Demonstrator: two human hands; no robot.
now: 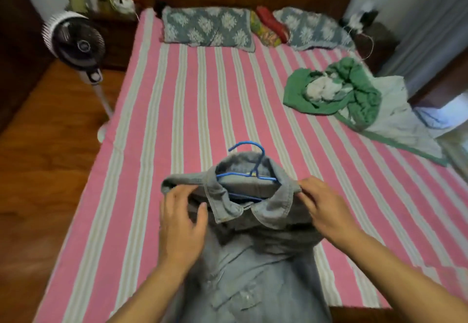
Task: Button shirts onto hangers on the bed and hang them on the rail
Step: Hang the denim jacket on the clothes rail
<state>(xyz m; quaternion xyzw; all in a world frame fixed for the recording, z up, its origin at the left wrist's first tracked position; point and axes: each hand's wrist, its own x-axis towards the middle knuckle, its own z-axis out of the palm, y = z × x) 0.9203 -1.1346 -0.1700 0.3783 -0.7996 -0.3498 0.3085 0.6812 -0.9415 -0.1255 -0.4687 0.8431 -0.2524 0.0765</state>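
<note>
**Fingers seat the shirt shoulders on the hanger**

Fingers of the left hand (pixel 181 217) curl over the grey shirt (pixel 253 259) at its left shoulder; the right hand (pixel 326 208) pinches the collar edge. Between both hands lies the blue hanger (pixel 249 170), inside the neck opening, hook protruding beyond the collar. Pull each shoulder seam square over the hanger arms before closing the top button. Shirt rests on the bed (pixel 177 99); beyond the right hand lies a green garment (pixel 354 89).
</note>
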